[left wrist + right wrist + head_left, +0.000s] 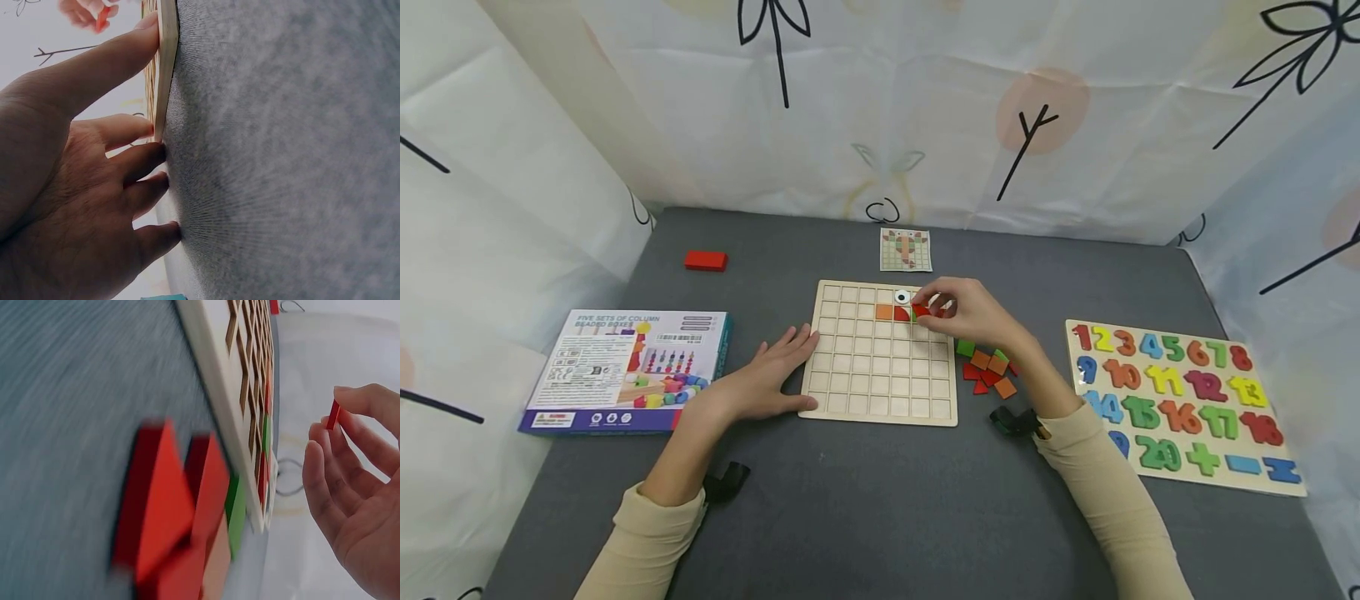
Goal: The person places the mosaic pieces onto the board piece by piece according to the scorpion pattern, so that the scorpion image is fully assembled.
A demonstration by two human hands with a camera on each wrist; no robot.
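A wooden grid board [880, 367] lies on the dark table. In its upper rows sit an eye tile [902, 297], an orange square tile [885, 312] and some red and green pieces. My right hand [962, 310] pinches a small red tile [334, 415] between thumb and fingers, above the board's upper right part. My left hand [767, 375] has its fingers spread at the board's left edge. In the left wrist view, its thumb rests on the board's rim [164, 69] and other fingertips touch the edge and table.
Loose red, orange and green tiles [988, 373] lie right of the board. A small pattern card [906, 250] is behind it. On the left are a boxed set [625, 371] and a red block [706, 261]. A number puzzle board [1187, 408] lies at right.
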